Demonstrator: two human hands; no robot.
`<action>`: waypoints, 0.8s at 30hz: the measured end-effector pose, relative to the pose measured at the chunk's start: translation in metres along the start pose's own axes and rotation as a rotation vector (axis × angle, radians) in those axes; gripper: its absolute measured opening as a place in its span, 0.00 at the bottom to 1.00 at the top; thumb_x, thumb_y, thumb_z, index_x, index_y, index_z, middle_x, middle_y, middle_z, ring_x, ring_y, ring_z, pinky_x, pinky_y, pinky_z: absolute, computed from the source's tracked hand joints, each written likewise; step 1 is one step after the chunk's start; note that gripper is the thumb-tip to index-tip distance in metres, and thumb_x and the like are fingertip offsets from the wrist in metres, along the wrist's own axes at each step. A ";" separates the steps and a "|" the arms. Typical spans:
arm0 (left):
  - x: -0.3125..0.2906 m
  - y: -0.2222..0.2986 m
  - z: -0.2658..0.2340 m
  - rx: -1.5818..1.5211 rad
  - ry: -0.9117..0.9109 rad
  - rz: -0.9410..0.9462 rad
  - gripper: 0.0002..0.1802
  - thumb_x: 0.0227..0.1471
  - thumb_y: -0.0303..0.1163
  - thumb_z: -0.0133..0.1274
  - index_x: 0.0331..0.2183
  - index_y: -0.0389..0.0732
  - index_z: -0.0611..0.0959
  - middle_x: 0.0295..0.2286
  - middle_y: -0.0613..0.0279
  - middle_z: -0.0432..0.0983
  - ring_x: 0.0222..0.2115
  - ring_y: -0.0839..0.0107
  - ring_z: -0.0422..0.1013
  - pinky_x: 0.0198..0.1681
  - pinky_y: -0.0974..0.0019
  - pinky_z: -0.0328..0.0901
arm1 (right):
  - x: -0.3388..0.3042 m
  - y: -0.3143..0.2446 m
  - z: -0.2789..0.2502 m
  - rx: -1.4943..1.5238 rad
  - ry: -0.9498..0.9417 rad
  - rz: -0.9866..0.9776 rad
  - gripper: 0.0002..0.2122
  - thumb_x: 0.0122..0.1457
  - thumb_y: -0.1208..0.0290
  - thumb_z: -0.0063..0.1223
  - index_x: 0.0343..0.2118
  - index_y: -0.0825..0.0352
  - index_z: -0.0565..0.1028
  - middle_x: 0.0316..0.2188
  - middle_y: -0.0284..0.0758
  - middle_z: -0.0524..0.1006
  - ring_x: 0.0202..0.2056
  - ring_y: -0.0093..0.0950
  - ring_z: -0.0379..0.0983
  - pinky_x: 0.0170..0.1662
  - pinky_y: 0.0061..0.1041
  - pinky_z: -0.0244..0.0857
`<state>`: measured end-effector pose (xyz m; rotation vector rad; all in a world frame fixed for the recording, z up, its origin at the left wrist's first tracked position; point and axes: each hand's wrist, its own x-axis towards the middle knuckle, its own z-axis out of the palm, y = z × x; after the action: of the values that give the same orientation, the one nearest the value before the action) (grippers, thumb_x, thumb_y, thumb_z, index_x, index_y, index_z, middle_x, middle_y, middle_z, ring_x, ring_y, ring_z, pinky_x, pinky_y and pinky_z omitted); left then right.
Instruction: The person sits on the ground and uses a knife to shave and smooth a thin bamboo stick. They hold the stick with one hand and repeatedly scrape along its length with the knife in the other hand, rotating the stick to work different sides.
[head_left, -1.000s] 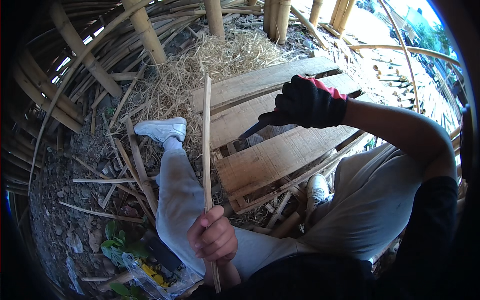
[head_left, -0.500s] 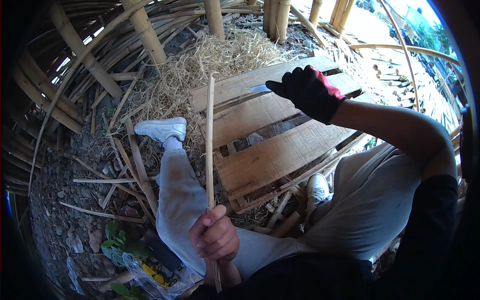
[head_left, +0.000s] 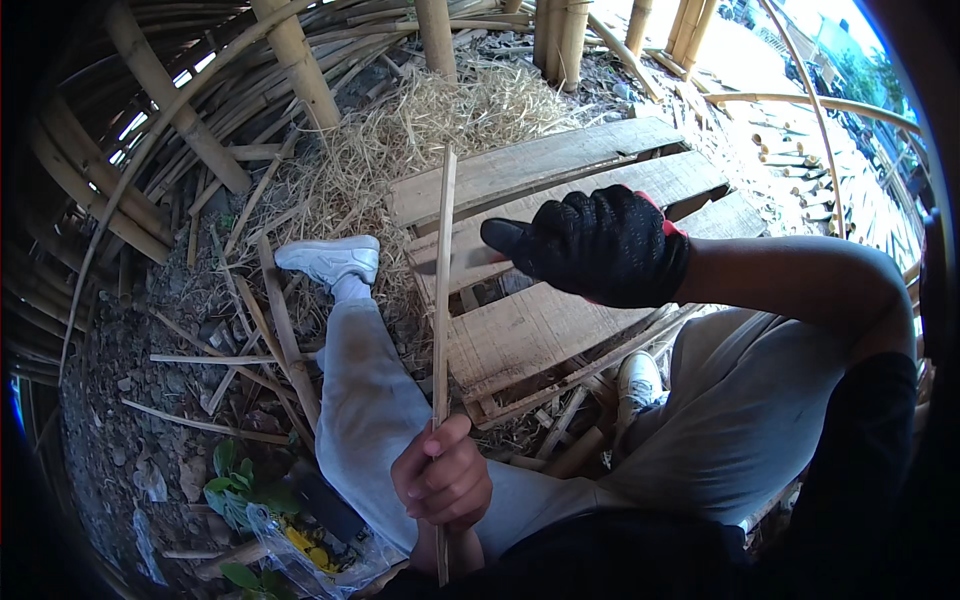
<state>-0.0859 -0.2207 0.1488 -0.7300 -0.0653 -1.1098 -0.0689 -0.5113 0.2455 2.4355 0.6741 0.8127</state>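
Note:
A thin bamboo strip stands nearly upright before me. Bare fingers of my left hand are wrapped round its lower part, and its bottom end sticks out below the fist. In a black and red glove, my right hand grips a knife whose handle is mostly hidden by the fingers. The blade points left and crosses the strip at about mid-height; whether it touches the wood I cannot tell. Behind both lies a slatted wooden pallet.
Pale shavings are heaped beyond the pallet. Loose bamboo strips lie on the dirt to the left, near my white shoe. A plastic bag and green leaves sit at lower left. Bamboo posts rise behind.
My right hand has come down and nearer with the knife, bringing the blade across the strip. My left hand and the strip have shifted slightly right, and the strip has turned to show a narrower face.

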 end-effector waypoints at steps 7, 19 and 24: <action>0.005 0.002 -0.010 -0.141 -0.074 -0.027 0.14 0.70 0.31 0.31 0.38 0.31 0.68 0.16 0.61 0.69 0.09 0.79 0.69 0.07 0.80 0.61 | 0.000 -0.011 -0.011 0.321 0.028 0.410 0.13 0.61 0.58 0.58 0.46 0.56 0.78 0.26 0.32 0.79 0.28 0.34 0.79 0.30 0.35 0.73; 0.006 0.003 -0.012 -0.001 0.090 -0.043 0.17 0.72 0.35 0.27 0.36 0.35 0.66 0.15 0.63 0.68 0.06 0.81 0.65 0.05 0.80 0.59 | 0.026 0.020 -0.020 1.211 -0.506 0.917 0.16 0.69 0.53 0.46 0.39 0.62 0.79 0.24 0.29 0.75 0.24 0.22 0.69 0.31 0.26 0.66; 0.007 0.001 -0.014 -0.012 0.113 -0.041 0.17 0.72 0.36 0.26 0.36 0.36 0.65 0.14 0.64 0.66 0.06 0.81 0.63 0.04 0.79 0.58 | 0.031 -0.011 -0.036 1.349 -0.717 0.790 0.14 0.64 0.60 0.51 0.37 0.65 0.81 0.25 0.32 0.80 0.27 0.26 0.75 0.34 0.27 0.69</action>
<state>-0.0862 -0.2341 0.1407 -0.6780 0.0222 -1.1899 -0.0738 -0.4750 0.2775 3.9003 -0.2097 -0.6469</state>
